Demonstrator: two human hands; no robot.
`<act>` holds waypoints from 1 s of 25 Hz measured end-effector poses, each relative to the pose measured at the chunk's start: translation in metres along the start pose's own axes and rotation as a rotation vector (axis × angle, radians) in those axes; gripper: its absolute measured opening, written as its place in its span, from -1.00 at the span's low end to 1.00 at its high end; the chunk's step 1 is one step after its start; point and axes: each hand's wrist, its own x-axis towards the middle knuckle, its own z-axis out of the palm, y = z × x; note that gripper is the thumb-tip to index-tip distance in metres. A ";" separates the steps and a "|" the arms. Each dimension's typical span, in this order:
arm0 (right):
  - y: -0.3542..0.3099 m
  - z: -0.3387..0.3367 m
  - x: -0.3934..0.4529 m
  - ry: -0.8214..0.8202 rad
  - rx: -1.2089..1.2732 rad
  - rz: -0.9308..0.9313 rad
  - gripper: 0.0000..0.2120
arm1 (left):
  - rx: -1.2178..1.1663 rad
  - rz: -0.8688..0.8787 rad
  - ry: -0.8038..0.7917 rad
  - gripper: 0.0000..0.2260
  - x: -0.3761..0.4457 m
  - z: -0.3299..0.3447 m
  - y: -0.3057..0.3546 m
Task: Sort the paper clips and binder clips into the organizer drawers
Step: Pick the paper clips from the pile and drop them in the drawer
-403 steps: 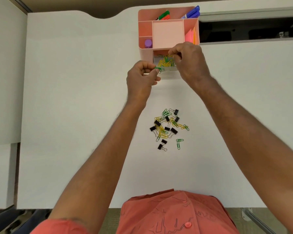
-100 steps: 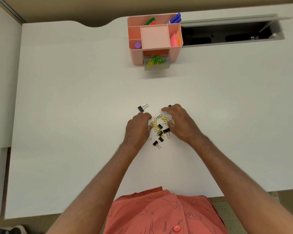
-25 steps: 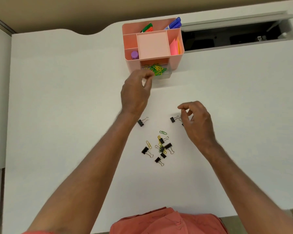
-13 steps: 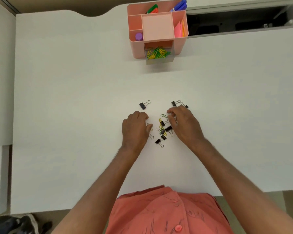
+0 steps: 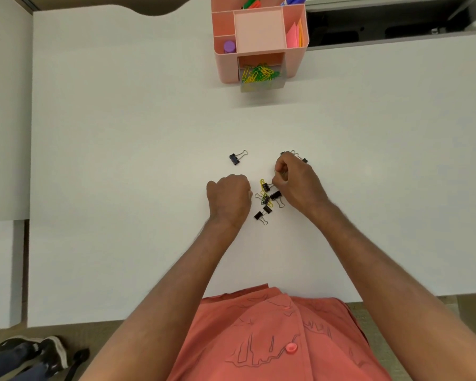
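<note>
A pink organizer [image 5: 297, 64] stands at the back of the white desk, and its clear drawer [image 5: 282, 85] is pulled out with green and yellow paper clips [image 5: 259, 75] inside. Mid-desk lies a small pile [image 5: 267, 199] of black binder clips and a few yellow and green paper clips. One binder clip [image 5: 234, 158] lies alone to the left of the pile; others [image 5: 304, 160] peek out behind my right hand. My right hand [image 5: 297, 185] pinches its fingertips at the pile's top right edge, apparently on a paper clip. My left hand [image 5: 228, 200] is a closed fist left of the pile, its contents hidden.
The organizer's top holds markers [image 5: 294, 0], sticky notes [image 5: 294, 37] and a purple cap [image 5: 229, 46]. An open cable slot [image 5: 382, 31] runs along the back right. The desk's front edge is against my red shirt. Shoes [image 5: 39, 353] sit on the floor at lower left.
My left hand came back from the drawer to the pile and closed into a fist. My right hand's fingers pinched together where a green paper clip lay; that clip no longer shows.
</note>
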 end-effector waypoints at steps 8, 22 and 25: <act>0.007 0.015 -0.011 -0.085 -0.028 -0.005 -0.76 | -0.060 0.096 -0.055 -0.87 0.006 -0.007 0.001; 0.030 -0.005 -0.023 0.045 0.064 0.032 -0.83 | -0.350 0.350 -0.094 -0.82 0.028 -0.004 0.001; 0.033 -0.001 -0.032 -0.037 0.024 -0.070 -0.78 | -0.257 0.403 -0.089 -0.82 0.032 -0.005 0.003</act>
